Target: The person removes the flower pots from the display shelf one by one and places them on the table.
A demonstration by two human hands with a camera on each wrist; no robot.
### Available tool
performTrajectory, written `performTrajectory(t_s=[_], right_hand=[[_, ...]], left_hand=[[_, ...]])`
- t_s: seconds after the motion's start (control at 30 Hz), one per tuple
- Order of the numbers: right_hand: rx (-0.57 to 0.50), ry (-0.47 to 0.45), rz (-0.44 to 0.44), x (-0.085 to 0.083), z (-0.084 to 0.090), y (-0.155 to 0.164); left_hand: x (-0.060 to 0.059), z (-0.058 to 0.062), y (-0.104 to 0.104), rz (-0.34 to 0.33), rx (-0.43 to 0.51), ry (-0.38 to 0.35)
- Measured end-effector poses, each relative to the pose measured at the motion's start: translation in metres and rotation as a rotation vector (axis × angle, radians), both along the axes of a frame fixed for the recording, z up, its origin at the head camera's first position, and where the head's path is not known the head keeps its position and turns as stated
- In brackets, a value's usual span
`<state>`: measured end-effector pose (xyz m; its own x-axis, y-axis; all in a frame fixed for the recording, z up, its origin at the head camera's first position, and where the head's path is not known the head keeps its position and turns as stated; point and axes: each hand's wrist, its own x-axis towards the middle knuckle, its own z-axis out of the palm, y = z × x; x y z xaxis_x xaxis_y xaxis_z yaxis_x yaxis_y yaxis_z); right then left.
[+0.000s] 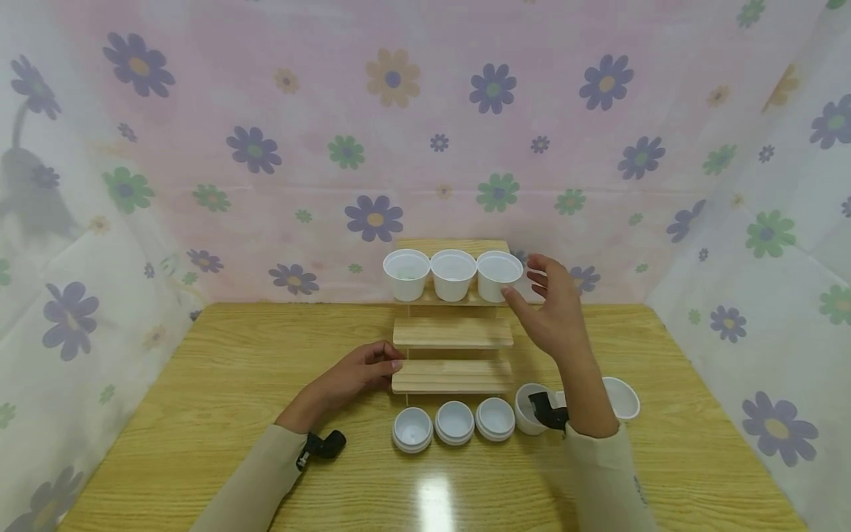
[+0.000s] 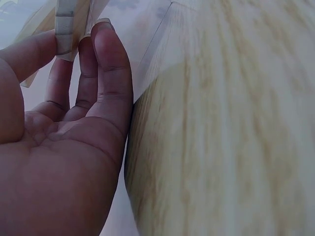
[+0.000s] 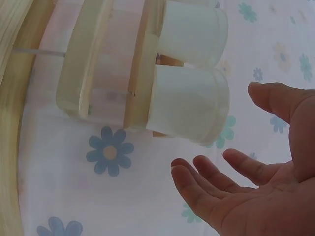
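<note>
A stepped wooden rack (image 1: 453, 334) stands on the table with three white plastic cups in a row on its top shelf. My left hand (image 1: 359, 369) pinches the left end of the lowest shelf (image 1: 452, 378); in the left wrist view the thumb and fingers (image 2: 113, 64) lie on either side of a board end (image 2: 65, 27). Beside the right-hand cup (image 1: 499, 277) my right hand (image 1: 555, 310) is spread, thumb and fingers apart. The right wrist view shows a gap between that hand and the nearest cup (image 3: 189, 103).
Three small white tubs (image 1: 455, 423) line up on the table before the rack. To their right sits a white cup (image 1: 528, 414), and another white cup (image 1: 621, 399) lies beyond my right forearm, which partly hides the area. A flowered cloth (image 1: 292, 111) hangs behind.
</note>
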<state>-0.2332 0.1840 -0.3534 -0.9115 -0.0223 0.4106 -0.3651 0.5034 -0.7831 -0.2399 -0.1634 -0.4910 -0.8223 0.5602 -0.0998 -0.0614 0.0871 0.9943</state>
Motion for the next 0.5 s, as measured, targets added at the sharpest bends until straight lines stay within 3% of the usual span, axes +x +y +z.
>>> performTrajectory(t_s=[0.5], right_hand=[[-0.080,0.039,-0.001,-0.013,-0.014,-0.010]], left_hand=[[-0.001,-0.001,-0.001,-0.004,-0.004,-0.006]])
